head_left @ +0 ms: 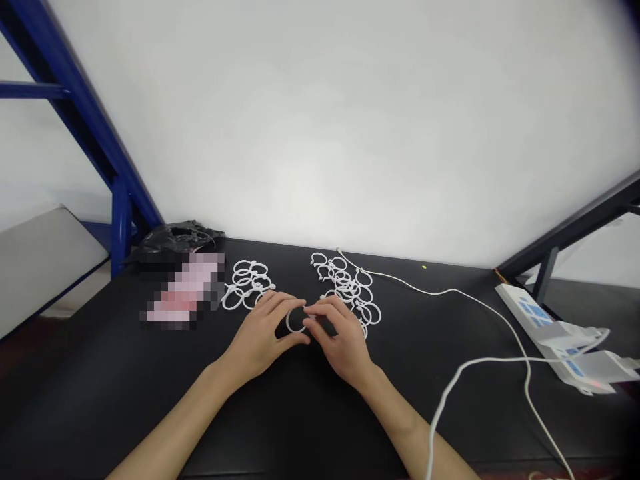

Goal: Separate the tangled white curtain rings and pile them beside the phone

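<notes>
forearms (pixel 190 400) foremost; white ring (pixel 289 321) between fingers (pixel 321 311) of left hand (pixel 257 339), right hand (pixel 345 341)

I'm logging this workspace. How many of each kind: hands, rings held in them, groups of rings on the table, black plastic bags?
Hands: 2 (left hand, right hand)
Held white ring: 1
Ring groups: 2 (left group, right group)
Black plastic bag: 1
Total: 6
The grouped rings overlap too much to count.

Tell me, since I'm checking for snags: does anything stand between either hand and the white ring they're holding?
Nothing visible does: the left hand and right hand are both on the white ring. Loose rings lie beyond them, and the white cable crosses in front of the right forearm, clear of the ring.
</notes>
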Action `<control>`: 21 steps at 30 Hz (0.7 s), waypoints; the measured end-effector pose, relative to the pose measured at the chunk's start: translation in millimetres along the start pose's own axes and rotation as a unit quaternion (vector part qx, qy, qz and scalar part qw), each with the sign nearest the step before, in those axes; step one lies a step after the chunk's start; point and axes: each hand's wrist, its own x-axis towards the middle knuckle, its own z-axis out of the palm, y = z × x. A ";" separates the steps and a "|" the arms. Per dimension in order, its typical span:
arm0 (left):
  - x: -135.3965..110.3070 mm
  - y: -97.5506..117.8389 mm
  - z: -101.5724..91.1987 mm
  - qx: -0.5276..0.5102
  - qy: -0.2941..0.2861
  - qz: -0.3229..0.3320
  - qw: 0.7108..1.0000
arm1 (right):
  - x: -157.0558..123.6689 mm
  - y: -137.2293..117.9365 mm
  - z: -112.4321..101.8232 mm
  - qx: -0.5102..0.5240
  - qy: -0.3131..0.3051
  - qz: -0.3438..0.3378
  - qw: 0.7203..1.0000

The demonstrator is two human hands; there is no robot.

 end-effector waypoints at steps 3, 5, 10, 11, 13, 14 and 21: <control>-1.1 4.2 -1.8 -0.016 -0.003 -0.002 1.000 | -1.1 -0.5 2.1 0.009 0.001 0.024 1.000; -1.6 6.1 -3.3 -0.030 -0.012 -0.003 0.999 | -1.9 -0.4 2.0 0.009 0.012 0.025 1.000; -1.7 6.4 -3.5 -0.040 -0.029 0.007 0.999 | -3.5 0.3 -0.2 0.013 0.014 0.016 1.000; -1.6 6.0 -3.0 -0.036 -0.027 0.012 0.999 | -3.7 0.6 -0.3 0.015 0.011 0.015 1.000; -1.4 5.1 -2.6 -0.031 -0.022 0.018 0.999 | -3.7 1.0 -0.2 0.017 0.006 0.013 1.000; -1.2 4.9 -2.7 -0.029 -0.018 0.020 0.999 | -3.5 1.1 -0.1 0.018 0.004 0.014 1.000; -1.7 7.1 -1.8 -0.031 -0.017 0.034 0.999 | -3.6 0.8 0.6 0.010 0.009 0.033 0.999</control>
